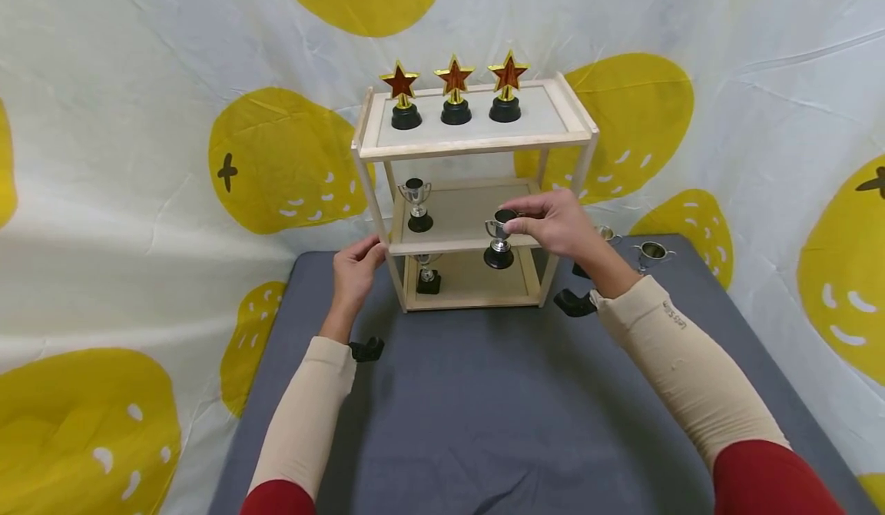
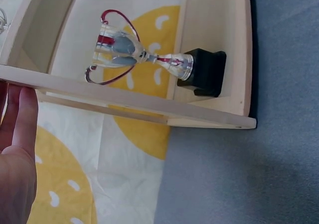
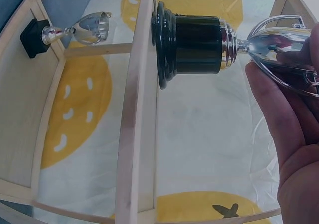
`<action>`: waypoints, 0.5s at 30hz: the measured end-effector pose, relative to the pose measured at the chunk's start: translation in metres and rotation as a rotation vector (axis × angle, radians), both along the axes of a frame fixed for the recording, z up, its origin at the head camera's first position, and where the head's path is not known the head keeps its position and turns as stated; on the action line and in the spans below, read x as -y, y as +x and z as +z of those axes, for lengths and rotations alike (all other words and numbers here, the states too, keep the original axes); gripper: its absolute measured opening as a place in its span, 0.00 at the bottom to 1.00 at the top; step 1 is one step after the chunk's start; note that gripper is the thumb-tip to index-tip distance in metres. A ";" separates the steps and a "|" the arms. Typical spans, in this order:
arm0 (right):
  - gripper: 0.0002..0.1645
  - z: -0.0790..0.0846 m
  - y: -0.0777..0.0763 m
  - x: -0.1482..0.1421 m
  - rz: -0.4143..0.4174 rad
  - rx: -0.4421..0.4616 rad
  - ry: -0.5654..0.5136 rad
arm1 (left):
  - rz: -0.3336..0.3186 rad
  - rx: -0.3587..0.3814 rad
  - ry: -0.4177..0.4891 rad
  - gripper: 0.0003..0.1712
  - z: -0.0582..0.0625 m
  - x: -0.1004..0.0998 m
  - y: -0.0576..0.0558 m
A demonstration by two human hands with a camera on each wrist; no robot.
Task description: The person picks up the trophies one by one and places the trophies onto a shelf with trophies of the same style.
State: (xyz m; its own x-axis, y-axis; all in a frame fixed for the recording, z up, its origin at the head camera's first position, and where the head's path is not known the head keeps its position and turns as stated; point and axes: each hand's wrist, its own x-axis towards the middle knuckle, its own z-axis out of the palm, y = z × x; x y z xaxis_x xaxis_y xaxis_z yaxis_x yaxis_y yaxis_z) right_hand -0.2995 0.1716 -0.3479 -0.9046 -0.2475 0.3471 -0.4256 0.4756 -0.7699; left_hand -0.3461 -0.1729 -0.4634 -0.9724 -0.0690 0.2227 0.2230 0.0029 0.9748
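My right hand (image 1: 553, 223) pinches a small silver trophy cup (image 1: 499, 250) with a round black base by its bowl and handle. The cup is at the front edge of the middle shelf; in the right wrist view its base (image 3: 192, 45) is beside that edge. My left hand (image 1: 356, 269) holds the left front post of the wooden shelf rack (image 1: 477, 147), its fingertips partly hidden behind the post. A second silver trophy cup (image 1: 416, 207) stands on the middle shelf at left. On the bottom shelf, a square-based silver trophy cup (image 2: 144, 55) stands at left.
Three star trophies (image 1: 455, 92) with black bases stand in a row on the top shelf. More silver cups (image 1: 652, 254) stand on the grey-covered table (image 1: 477, 392) right of the rack, partly hidden by my right arm. A fruit-patterned cloth (image 1: 173, 169) hangs behind.
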 end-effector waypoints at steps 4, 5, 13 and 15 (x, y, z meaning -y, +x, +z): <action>0.17 0.002 -0.004 0.002 -0.008 -0.016 0.008 | -0.007 0.003 -0.007 0.22 0.002 0.001 0.000; 0.18 0.003 -0.005 0.002 -0.015 -0.019 0.018 | -0.008 0.003 -0.008 0.22 0.002 0.001 -0.001; 0.18 0.000 -0.012 0.004 -0.019 -0.013 0.042 | -0.016 -0.019 0.003 0.22 0.000 0.001 -0.002; 0.17 0.000 -0.014 0.005 -0.021 -0.009 0.046 | -0.017 -0.021 0.004 0.21 -0.001 0.001 -0.002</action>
